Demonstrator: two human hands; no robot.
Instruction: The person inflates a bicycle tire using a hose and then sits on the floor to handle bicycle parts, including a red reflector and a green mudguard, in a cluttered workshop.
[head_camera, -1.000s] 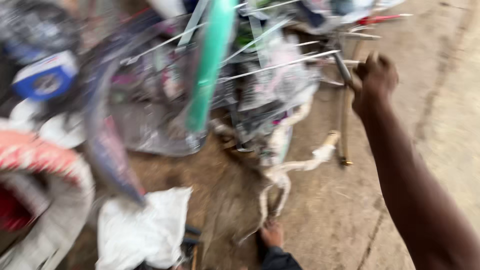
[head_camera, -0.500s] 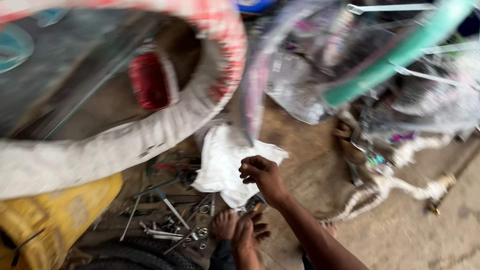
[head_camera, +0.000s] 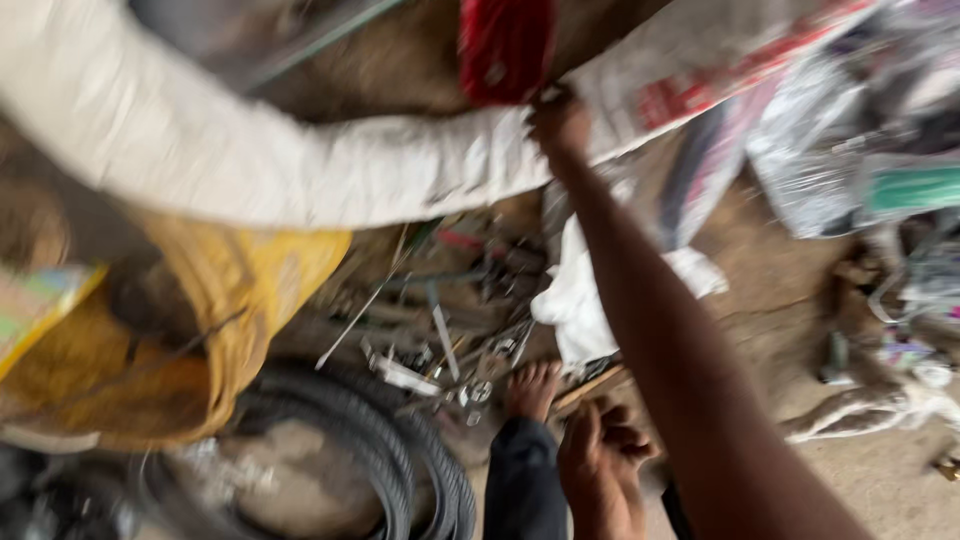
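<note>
Half a second ago my right hand (head_camera: 560, 125) hung low over the crumpled white plastic bag (head_camera: 575, 300); now my arm stretches up and away, and the hand sits at the lower edge of the red rectangular plastic piece (head_camera: 505, 45), touching it. My fingers there look curled, but the blur keeps me from telling whether they grip it. Nearest me, my left hand (head_camera: 600, 470) rests beside my knee, fingers bent and loosely closed, nothing visibly in them. Just left of it is my bare foot (head_camera: 530, 388) on brown dirt ground (head_camera: 860, 480). Beyond my toes lie scattered metal tools (head_camera: 450, 365); black rubber tyres (head_camera: 400, 470) curve to the left, a yellow sack (head_camera: 230, 300) behind them. A pale worn tyre (head_camera: 300, 180) arcs under the red piece.
</note>
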